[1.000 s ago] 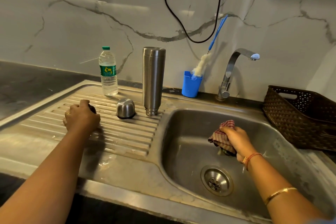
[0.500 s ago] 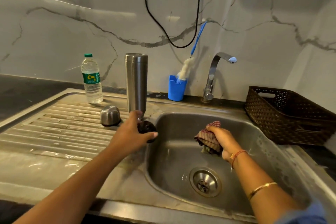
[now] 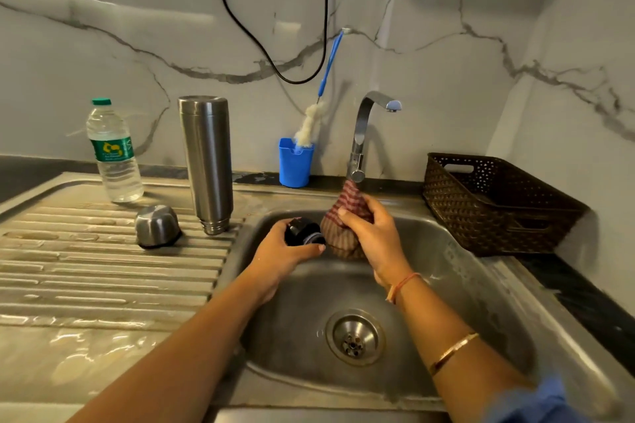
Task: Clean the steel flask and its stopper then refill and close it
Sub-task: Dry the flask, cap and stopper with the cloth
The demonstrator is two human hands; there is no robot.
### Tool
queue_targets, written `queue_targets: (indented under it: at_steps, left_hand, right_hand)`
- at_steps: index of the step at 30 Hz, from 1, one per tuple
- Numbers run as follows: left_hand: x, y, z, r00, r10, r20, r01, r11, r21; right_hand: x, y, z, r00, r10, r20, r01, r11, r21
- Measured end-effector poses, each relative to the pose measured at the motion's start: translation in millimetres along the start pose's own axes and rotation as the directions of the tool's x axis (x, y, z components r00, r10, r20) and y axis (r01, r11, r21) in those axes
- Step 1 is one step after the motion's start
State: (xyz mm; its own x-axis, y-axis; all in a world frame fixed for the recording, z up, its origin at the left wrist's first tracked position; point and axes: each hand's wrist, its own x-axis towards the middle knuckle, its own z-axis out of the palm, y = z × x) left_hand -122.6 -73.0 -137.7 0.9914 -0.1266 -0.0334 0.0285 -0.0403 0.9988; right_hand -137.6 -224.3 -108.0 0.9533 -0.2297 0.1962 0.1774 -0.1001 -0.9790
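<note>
The steel flask (image 3: 207, 161) stands upside down on the ribbed drainboard (image 3: 86, 268), mouth down. Its steel cup lid (image 3: 156, 226) sits inverted just to the left. My left hand (image 3: 281, 256) grips the black stopper (image 3: 302, 232) over the sink basin (image 3: 446, 285). My right hand (image 3: 371, 233) grips a red checked cloth (image 3: 345, 216) bunched right beside the stopper, touching it. A plastic water bottle (image 3: 115, 156) with a green cap stands at the back left of the drainboard.
The tap (image 3: 364, 134) stands behind the basin, with no water seen running. A blue holder (image 3: 295, 163) with a bottle brush (image 3: 318, 113) sits against the wall. At the right is a brown woven basket (image 3: 494, 206). The drain (image 3: 355, 336) lies mid-basin.
My left hand picked the stopper up from the drainboard and carried it right over the basin. My right hand raised the cloth to meet it.
</note>
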Motion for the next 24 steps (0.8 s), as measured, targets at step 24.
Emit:
queue_targets:
  at_steps: [24]
  left_hand:
    - [-9, 4, -13, 0.790, 0.613, 0.022, -0.314, 0.372, 0.873]
  right_hand:
    - [-20, -5, 19, 0.904, -0.422, -0.066, 0.351, 0.822, -0.449]
